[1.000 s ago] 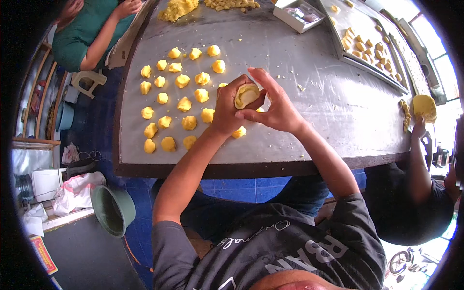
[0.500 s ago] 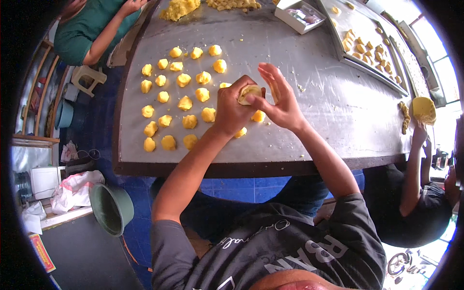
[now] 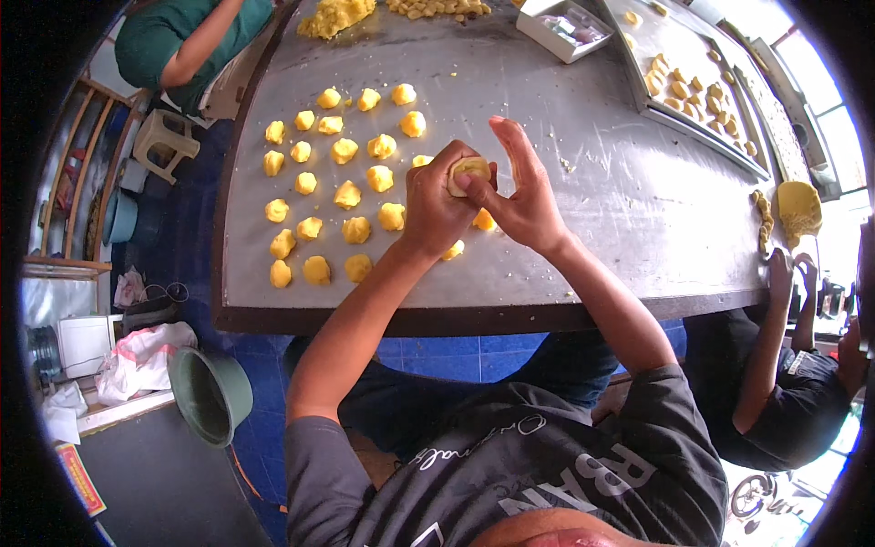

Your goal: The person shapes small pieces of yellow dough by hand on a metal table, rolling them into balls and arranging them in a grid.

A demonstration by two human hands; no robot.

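Observation:
My left hand (image 3: 430, 202) is wrapped round a small cup of pale yellow dough (image 3: 471, 165) above the metal table (image 3: 629, 228). The thumb of my right hand (image 3: 527, 202) presses at the dough's rim, while its other fingers stretch up and apart. Whatever lies inside the dough is too small to make out. Rough yellow dough lumps, such as this one (image 3: 347, 194), sit in loose rows to the left of my hands. A few more are partly hidden behind and under my hands.
At the far edge lie a big yellow dough mass (image 3: 337, 16) and a heap of small pale pieces (image 3: 439, 7). A white box (image 3: 565, 32) and a tray of shaped pieces (image 3: 706, 91) stand far right. Co-workers sit at left (image 3: 182, 46) and right (image 3: 784, 392), the latter near flattened dough (image 3: 799, 208).
My right thumb has shifted slightly on the dough, and its opening looks narrower. The right co-worker's hands have drawn back from the flat dough. The left co-worker's arm has moved up and left.

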